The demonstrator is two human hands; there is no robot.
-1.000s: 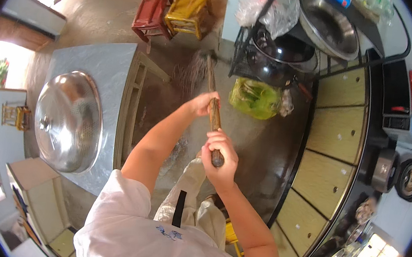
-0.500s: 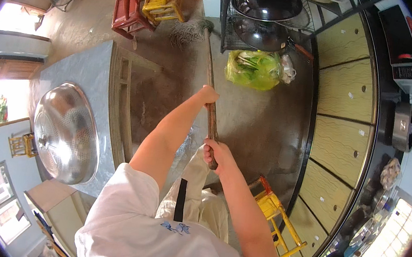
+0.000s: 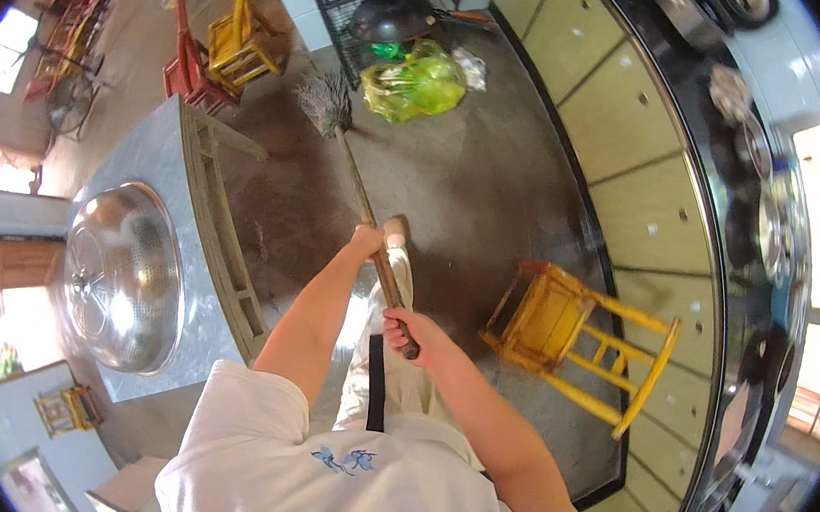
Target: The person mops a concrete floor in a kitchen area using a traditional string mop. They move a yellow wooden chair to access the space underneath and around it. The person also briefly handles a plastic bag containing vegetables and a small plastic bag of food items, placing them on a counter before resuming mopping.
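Mop [image 3: 358,179]: its shaft slants from in front of my belly down to the floor [image 3: 477,193], strands [image 3: 323,103] spread between the far right corner of the grey table [image 3: 150,141] and the lower corner of the black rack [image 3: 347,57]. My left hand [image 3: 366,241] is wrapped round the shaft partway down, my right hand [image 3: 413,336] curled round it near the butt, which pokes out past the fingers; both fists closed on wood, no slack visible. Best handling, I'd judge: left as pivot, right steering, low even strokes, strands flat. Green bag [image 3: 414,85] lies just right of the strands by the rack's lower edge, can't tell if touching; better to stop short, it could get dragged. My foot [image 3: 395,227] is just beside the shaft, so swing wide. Table legs under its right edge could snag strands. Past the table's far edge: red chair [image 3: 191,78], yellow chair [image 3: 234,43]. Metal dome [image 3: 128,276] on the tabletop. Second yellow chair [image 3: 541,320] near the floor's right edge by the cabinets [image 3: 648,199], well apart from the strands
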